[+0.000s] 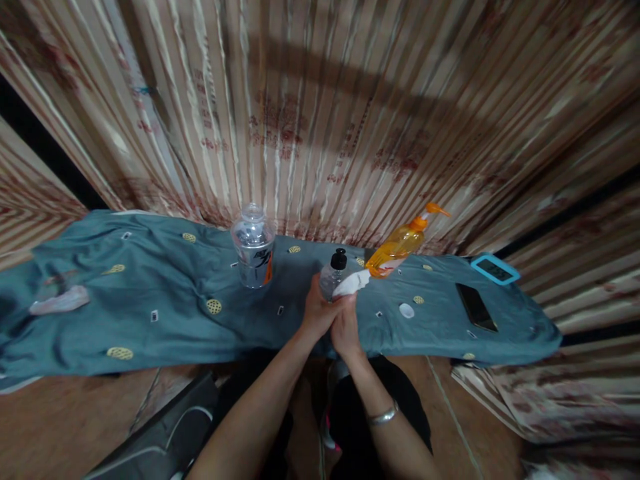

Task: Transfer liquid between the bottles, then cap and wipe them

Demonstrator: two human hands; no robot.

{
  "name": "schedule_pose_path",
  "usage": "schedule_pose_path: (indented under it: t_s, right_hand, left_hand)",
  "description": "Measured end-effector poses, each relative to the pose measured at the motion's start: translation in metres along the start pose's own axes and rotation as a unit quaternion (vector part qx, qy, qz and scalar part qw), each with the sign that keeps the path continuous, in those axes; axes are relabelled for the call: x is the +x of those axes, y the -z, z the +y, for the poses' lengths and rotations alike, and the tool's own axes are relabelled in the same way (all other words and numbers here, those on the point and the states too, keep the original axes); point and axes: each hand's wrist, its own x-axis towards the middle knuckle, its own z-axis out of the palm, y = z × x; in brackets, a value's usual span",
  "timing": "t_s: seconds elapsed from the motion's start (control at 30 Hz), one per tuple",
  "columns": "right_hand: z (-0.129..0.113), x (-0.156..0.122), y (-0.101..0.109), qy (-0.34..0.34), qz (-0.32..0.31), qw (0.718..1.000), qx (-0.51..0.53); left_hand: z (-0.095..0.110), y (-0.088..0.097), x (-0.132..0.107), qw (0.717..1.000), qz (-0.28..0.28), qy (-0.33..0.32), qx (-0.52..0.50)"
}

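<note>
At the front middle of the cloth-covered table, my left hand (319, 315) is wrapped round a small clear bottle (327, 277) with a black top. The bottle is upright, its lower part hidden by my fingers. My right hand (346, 332) presses close against the left, its fingers closed on a white tissue (353, 283) that sticks out to the right beside the bottle. To the right of the tissue, an orange pump bottle (393, 252) leans over to the right. A large clear plastic bottle (254, 252) with a silver label and no cap stands to the left.
Blue-green patterned cloth (185, 327) covers the table. At right lie a white cap (407, 311), a black phone (476, 307) and a blue-framed digital clock (495, 269). A crumpled whitish piece (63, 300) lies far left. A curtain (320, 120) hangs behind; a grey bag (160, 427) sits below.
</note>
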Motion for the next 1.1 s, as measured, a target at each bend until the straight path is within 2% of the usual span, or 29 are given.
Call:
schedule_pose_path:
  t_s: [0.1, 0.33, 0.53, 0.7, 0.9, 1.03, 1.1]
  right_hand:
    - [0.01, -0.012, -0.005, 0.04, -0.01, 0.997, -0.059]
    - [0.031, -0.028, -0.005, 0.001, -0.039, 0.994, -0.104]
    - [0.029, -0.028, -0.003, -0.015, -0.046, 0.997, -0.061]
    - [0.016, -0.018, 0.001, -0.066, -0.042, 0.997, 0.012]
    - [0.031, 0.01, 0.009, -0.191, 0.019, 0.977, 0.094]
    - [0.029, 0.022, 0.021, -0.181, 0.044, 0.981, 0.055]
    - [0.026, 0.024, 0.024, -0.15, 0.022, 0.988, 0.018]
  left_hand:
    - [-0.006, 0.0, 0.003, 1.0, 0.01, 0.004, -0.004]
    - [-0.003, 0.002, 0.003, 0.999, 0.012, -0.017, 0.048]
    - [-0.001, 0.003, 0.004, 0.996, 0.036, -0.043, 0.066]
    - [0.012, 0.011, 0.003, 0.998, 0.037, -0.05, 0.001]
    - [0.02, 0.013, -0.002, 0.997, 0.026, -0.037, -0.066]
    - [0.023, 0.016, -0.002, 0.997, 0.032, -0.061, -0.032]
    - [0.027, 0.02, -0.002, 0.995, 0.038, -0.086, -0.01]
